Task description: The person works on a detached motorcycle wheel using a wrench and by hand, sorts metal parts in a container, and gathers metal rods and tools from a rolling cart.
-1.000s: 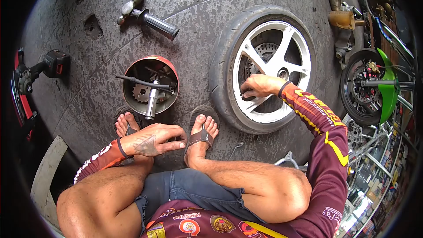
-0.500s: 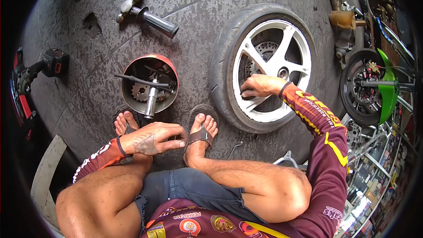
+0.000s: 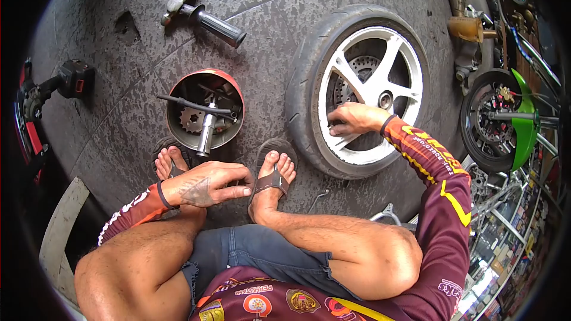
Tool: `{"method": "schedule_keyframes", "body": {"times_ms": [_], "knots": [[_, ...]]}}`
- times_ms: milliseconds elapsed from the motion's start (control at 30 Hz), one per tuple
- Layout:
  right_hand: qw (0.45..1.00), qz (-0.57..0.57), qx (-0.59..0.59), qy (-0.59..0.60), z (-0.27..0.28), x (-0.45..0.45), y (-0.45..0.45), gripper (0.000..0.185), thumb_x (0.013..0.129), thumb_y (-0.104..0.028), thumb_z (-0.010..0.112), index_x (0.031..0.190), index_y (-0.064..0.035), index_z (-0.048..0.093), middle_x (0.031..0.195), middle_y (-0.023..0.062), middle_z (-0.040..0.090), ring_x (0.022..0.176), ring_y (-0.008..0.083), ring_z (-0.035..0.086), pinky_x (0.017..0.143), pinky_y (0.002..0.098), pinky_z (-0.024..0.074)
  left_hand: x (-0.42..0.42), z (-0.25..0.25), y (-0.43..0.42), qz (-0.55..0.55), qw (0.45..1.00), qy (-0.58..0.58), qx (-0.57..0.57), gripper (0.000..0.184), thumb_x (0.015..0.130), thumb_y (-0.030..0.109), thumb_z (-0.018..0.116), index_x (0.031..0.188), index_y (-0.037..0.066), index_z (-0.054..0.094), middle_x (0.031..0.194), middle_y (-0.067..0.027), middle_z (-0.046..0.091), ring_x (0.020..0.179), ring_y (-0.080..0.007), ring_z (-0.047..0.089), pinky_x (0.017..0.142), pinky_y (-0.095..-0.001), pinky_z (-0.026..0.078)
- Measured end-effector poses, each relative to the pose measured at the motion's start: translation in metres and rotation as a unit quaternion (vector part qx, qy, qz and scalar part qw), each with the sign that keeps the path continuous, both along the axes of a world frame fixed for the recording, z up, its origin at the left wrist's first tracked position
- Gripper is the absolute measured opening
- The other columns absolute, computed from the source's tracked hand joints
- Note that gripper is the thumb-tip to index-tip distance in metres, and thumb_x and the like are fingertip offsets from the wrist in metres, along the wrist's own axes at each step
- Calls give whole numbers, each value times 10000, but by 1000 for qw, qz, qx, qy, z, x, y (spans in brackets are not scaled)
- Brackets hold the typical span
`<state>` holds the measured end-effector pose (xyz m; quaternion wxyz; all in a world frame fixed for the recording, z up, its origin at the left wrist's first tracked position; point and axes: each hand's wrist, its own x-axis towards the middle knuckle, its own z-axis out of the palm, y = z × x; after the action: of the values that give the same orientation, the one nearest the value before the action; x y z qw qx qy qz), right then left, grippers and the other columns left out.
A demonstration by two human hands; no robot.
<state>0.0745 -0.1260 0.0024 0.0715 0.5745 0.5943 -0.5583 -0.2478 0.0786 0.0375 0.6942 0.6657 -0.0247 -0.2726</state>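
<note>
A motorcycle wheel [image 3: 409,91] with white spokes and a black tyre [image 3: 304,98] lies on the floor at centre right. My right hand [image 3: 357,119] rests over a left-hand spoke by the rim, fingers curled round it; the fingertips are partly hidden. Through the spokes shows a brake disc [image 3: 343,92]. My left hand [image 3: 208,184] hangs in front of my right foot, loosely bent, with the thumb apart from the fingers and nothing visible in it. Just beyond it stands a round red-rimmed tin [image 3: 239,92] holding a sprocket [image 3: 191,120] and a socket wrench [image 3: 207,128].
A ball-peen hammer [image 3: 178,3] and a black-gripped handle [image 3: 220,28] lie at the upper left. A cordless power tool [image 3: 76,78] is at far left. A small spanner [image 3: 318,199] lies near my left foot. A green-fendered wheel [image 3: 489,120] and parts line the right.
My right hand shifts slightly at the rim, its fingers curling a little more. My left hand stays nearly still. The whole view moves slightly.
</note>
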Motion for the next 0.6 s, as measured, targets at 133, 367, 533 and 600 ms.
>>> {"method": "schedule_keyframes", "body": {"times_ms": [133, 367, 533, 600], "knots": [[999, 25, -46, -11, -3, 1, 4, 335, 843, -319, 615, 984, -16, 625, 814, 208, 640, 823, 378, 621, 763, 444, 473, 2, 1, -1, -12, 1000, 2, 2, 363, 913, 362, 530, 1024, 19, 574, 922, -152, 601, 868, -324, 602, 747, -384, 474], [997, 30, 10, -71, -5, -4, 2, 333, 789, -279, 677, 938, 13, 615, 816, 214, 640, 821, 372, 629, 749, 430, 484, -2, 1, 2, 14, 1000, 0, -4, 363, 917, 361, 524, 1024, 17, 572, 918, -155, 598, 857, -325, 600, 739, -387, 473], [996, 19, -69, -43, 4, 2, 12, 394, 844, -359, 612, 1020, -7, 616, 882, 212, 651, 867, 382, 622, 785, 447, 471, -5, 0, 1, 18, 1000, 0, -1, 357, 920, 354, 521, 1020, 15, 570, 913, -154, 596, 850, -325, 599, 738, -389, 473], [997, 25, -66, -16, 1, 6, 9, 359, 884, -358, 558, 1034, -41, 636, 880, 188, 661, 867, 373, 623, 778, 438, 470, -2, 0, -1, 12, 1000, -5, 1, 350, 920, 347, 523, 1018, 14, 570, 911, -154, 597, 854, -324, 599, 738, -389, 473]]}}
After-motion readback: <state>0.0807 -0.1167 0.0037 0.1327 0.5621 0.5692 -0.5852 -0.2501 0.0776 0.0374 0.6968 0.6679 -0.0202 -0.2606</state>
